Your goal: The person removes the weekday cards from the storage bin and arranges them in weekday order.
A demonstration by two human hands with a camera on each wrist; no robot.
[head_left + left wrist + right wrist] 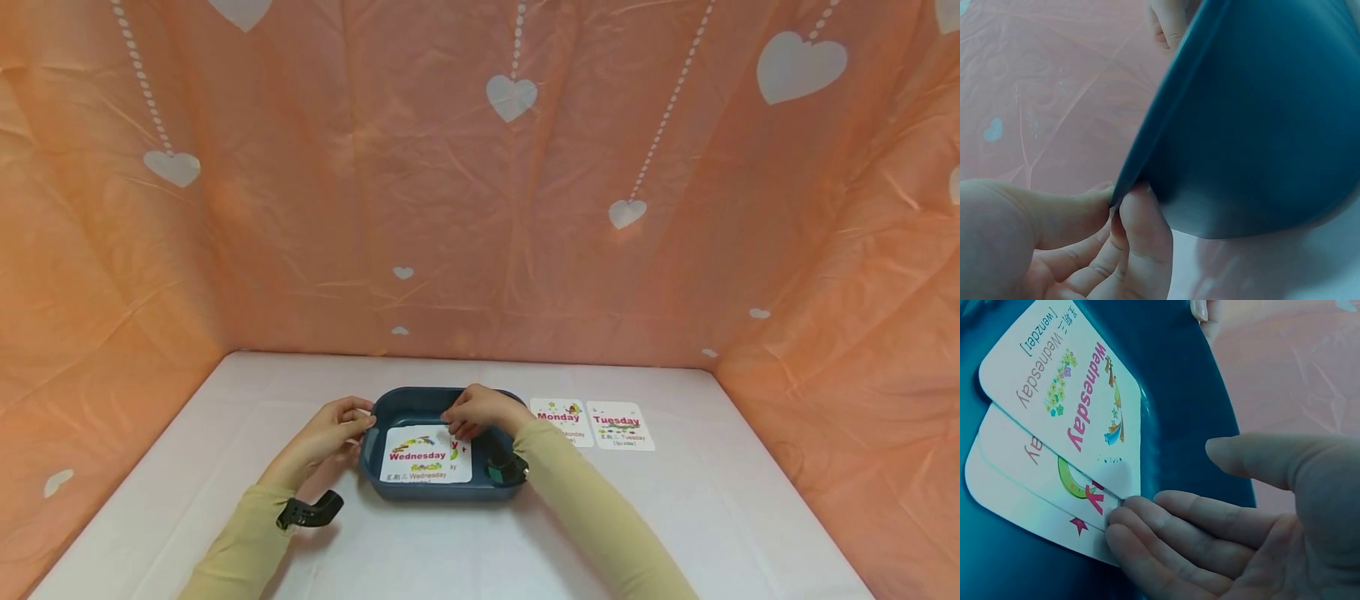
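A dark blue, rounded tub (pixel 450 493) sits on the white table. My left hand (pixel 326 435) pinches its left rim between thumb and fingers, plain in the left wrist view. Inside the tub lies a white card reading Wednesday (pixel 1085 394), on top of other cards (pixel 1044 469) that fan out from beneath it. My right hand (pixel 486 410) reaches into the tub over the right side. In the right wrist view its fingertips (pixel 1125 540) touch the edge of the fanned cards, and its thumb (pixel 1235 453) stands well apart from the fingers.
To the right of the tub, a Monday card (pixel 558 410) and a Tuesday card (pixel 621 427) lie face up side by side on the table (pixel 720 517). My right forearm partly covers the Monday card. An orange curtain (pixel 450 208) with white hearts surrounds the back and sides.
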